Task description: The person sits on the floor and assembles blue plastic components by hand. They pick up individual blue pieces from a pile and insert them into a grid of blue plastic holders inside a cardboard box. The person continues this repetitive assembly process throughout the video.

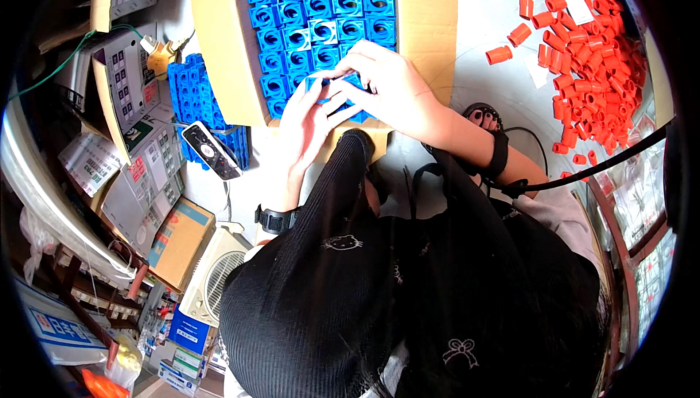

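An open cardboard box (425,26) in front of me holds rows of blue square plastic pieces (318,6) with round holes. Over its near part, my left hand (305,122) and my right hand (390,90) meet, fingers bent and tips pressed together. Whatever they pinch is small and mostly covered by the fingers; against the blue pieces beneath, I cannot make it out. My right forearm comes in from the right, with a black band around it. On my left wrist is a black watch (277,219).
Many red plastic tubes (583,70) lie in a loose heap on the floor to the right. Stacked blue pieces (193,95) stand left of the box, a dark phone-like device (211,151) against them. A cream fan-like appliance (211,281) and cartons (182,241) line the left.
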A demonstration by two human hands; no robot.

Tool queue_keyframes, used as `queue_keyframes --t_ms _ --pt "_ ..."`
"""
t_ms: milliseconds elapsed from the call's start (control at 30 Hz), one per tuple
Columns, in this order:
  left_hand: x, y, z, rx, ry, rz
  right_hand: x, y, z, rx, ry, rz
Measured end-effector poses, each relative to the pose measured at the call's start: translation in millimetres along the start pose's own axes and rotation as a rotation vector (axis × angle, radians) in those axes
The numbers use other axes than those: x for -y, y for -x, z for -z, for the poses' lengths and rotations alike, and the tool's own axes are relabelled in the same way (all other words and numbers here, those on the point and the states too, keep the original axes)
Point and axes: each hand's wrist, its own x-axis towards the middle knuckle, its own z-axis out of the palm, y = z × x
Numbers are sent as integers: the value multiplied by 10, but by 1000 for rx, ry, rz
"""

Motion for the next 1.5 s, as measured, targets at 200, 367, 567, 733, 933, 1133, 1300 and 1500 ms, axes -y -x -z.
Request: queue_keyframes --t_ms 200,367,567,733,933,1133,1300,1500 --pt "-1 -53 24 -44 72 -1 -53 -34 55 65 -111 -55" --pt "-8 -59 131 -44 123 8 -112 -35 88 112 -104 106" --pt "-20 -99 -46 30 90 -39 -11 -35 88 98 -109 67" --pt "9 -78 -53 -4 134 23 -12 -17 -6 147 -144 28" --pt "3 -70 -129 -99 102 8 69 -9 -40 153 -126 -10" --pt "13 -38 231 78 53 -21 49 -20 -52 126 -17 86" --pt "-182 80 -85 -105 -287 -101 49 -82 -118 177 107 114" --pt "-529 150 53 -460 -2017 -908 -156 -278 -394 267 225 92"
